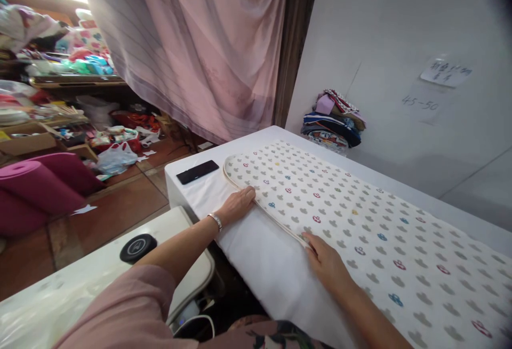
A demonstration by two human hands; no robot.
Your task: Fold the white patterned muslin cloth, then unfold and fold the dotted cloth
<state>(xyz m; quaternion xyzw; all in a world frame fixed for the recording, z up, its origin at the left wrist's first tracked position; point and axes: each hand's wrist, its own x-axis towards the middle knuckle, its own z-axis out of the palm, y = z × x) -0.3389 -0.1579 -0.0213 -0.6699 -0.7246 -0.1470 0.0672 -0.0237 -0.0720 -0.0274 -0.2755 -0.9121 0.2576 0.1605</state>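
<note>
A white cloth pad [336,205] printed with small grey, red and blue figures lies flat on the white-covered table [276,269]. Its near edge has a cream border. My left hand [239,204], a bracelet on the wrist, rests at that border near the rounded corner, its fingers curled onto the edge. Farther right along the same border, my right hand [322,256] pinches the edge between thumb and fingers. A black phone [197,172] lies on the table beyond my left hand.
Left of the table, a white surface [172,232] holds a round black object [138,248]. Pink rolled mats [36,189] and cluttered boxes stand farther left. A pink curtain [224,45] hangs behind. Folded fabrics [334,122] are stacked by the wall.
</note>
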